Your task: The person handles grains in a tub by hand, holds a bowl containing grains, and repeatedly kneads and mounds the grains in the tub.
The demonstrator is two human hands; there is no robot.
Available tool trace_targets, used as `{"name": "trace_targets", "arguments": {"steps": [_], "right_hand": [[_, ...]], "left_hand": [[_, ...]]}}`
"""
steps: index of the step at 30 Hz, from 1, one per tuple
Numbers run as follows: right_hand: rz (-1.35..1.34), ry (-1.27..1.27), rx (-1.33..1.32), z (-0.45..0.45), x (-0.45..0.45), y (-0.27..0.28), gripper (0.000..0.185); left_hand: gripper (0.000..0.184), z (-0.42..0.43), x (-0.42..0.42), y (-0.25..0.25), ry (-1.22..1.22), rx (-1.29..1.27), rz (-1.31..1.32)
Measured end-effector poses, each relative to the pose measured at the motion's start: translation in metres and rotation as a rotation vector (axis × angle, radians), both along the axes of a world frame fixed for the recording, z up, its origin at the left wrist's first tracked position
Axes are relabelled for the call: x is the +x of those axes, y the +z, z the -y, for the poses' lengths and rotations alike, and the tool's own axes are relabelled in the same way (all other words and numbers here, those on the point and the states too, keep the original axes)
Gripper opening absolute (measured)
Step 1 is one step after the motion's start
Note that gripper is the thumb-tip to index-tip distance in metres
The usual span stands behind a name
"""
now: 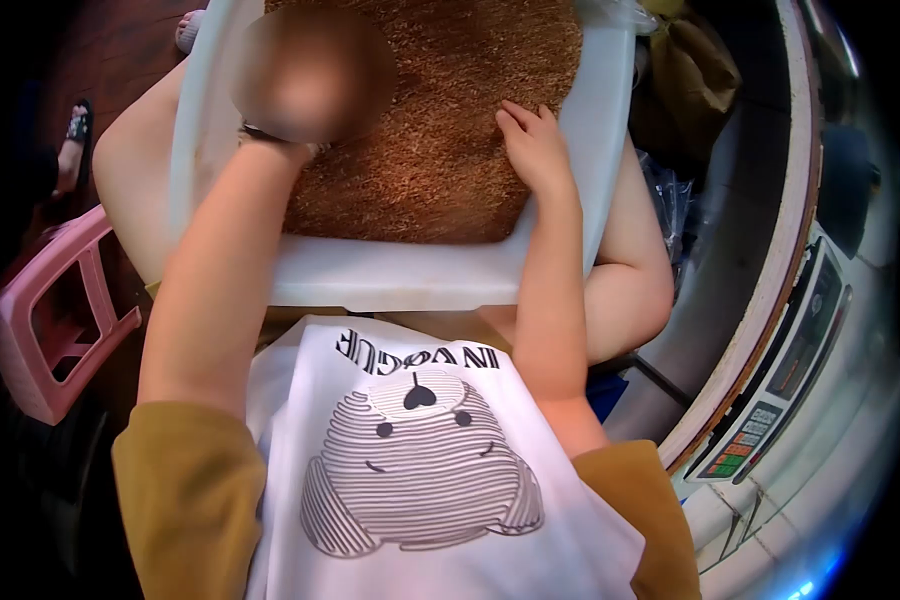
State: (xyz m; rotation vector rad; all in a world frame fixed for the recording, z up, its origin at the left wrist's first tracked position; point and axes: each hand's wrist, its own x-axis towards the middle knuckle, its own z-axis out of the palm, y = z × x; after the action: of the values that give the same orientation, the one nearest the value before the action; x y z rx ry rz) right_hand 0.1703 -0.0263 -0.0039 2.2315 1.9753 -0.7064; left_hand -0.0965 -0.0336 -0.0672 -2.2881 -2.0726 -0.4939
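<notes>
Possibly, brown grains (420, 205) spill from white tub (390, 277) if right hand (538, 150), fingers part-spread, apparently empty, sweeps wide; left hand (312, 92) blurred, grip indeterminable.

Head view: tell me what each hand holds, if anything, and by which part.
The right hand holds nothing that shows; it is at the brown loose material. The left hand is blurred, so its hold cannot be told.

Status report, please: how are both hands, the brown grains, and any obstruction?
Left hand blurred, grip unreadable. Right hand open, seemingly touching brown grains. Grains inside white tub. Pink stool off left, outside tub.
</notes>
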Motion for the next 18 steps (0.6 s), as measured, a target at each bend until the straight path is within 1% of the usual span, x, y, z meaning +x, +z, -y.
{"name": "trace_targets", "arguments": {"steps": [2, 3, 5, 6, 9, 10, 11, 12, 13, 14, 15, 16, 17, 18], "right_hand": [[0.104, 0.004, 0.026, 0.01, -0.028, 0.008, 0.043], [0.109, 0.002, 0.001, 0.012, -0.033, 0.009, 0.044], [0.119, -0.003, -0.029, 0.004, -0.041, 0.009, 0.046], [0.042, -0.009, 0.061, 0.001, -0.039, 0.004, 0.044], [0.005, 0.004, -0.007, -0.01, -0.031, -0.001, 0.042], [-0.033, 0.0, 0.003, -0.012, -0.028, 0.0, 0.041], [-0.071, -0.023, -0.043, -0.012, -0.025, 0.0, 0.042], [-0.112, -0.046, -0.086, -0.013, -0.021, -0.001, 0.044], [-0.156, -0.066, -0.128, -0.014, -0.017, -0.004, 0.046], [-0.261, -0.156, -0.166, -0.013, -0.007, -0.021, 0.047], [-0.369, -0.244, -0.204, -0.009, 0.006, -0.051, 0.048], [-0.48, -0.331, -0.243, -0.011, 0.008, -0.066, 0.05], [-0.676, -0.432, -0.356, -0.011, 0.0, -0.062, 0.05], [-0.869, -0.527, -0.475, -0.004, -0.008, -0.053, 0.051]], "left_hand": [[0.047, 0.016, 0.012, 0.002, -0.021, -0.019, -0.097], [0.05, 0.019, 0.016, 0.003, -0.008, -0.149, -0.088], [0.051, 0.026, 0.014, 0.004, -0.004, -0.192, -0.082], [0.051, 0.027, 0.012, 0.008, -0.001, -0.208, -0.078], [0.055, 0.026, 0.001, 0.019, 0.016, -0.462, 0.133], [0.056, 0.021, 0.002, 0.036, 0.044, -0.654, 0.144], [0.056, 0.012, 0.008, 0.061, 0.074, -0.842, 0.151], [0.057, 0.006, 0.01, 0.076, 0.105, -1.026, 0.155], [0.057, 0.007, 0.007, 0.067, 0.155, -1.067, 0.263], [0.056, 0.011, 0.002, 0.045, 0.208, -1.099, 0.369], [0.056, 0.014, 0.0, 0.024, 0.26, -1.127, 0.474], [0.057, 0.022, 0.001, 0.013, 0.27, -1.058, 0.587], [0.058, 0.03, 0.001, 0.002, 0.275, -0.99, 0.699], [0.059, 0.03, -0.004, -0.008, 0.274, -1.085, 0.936]]}}
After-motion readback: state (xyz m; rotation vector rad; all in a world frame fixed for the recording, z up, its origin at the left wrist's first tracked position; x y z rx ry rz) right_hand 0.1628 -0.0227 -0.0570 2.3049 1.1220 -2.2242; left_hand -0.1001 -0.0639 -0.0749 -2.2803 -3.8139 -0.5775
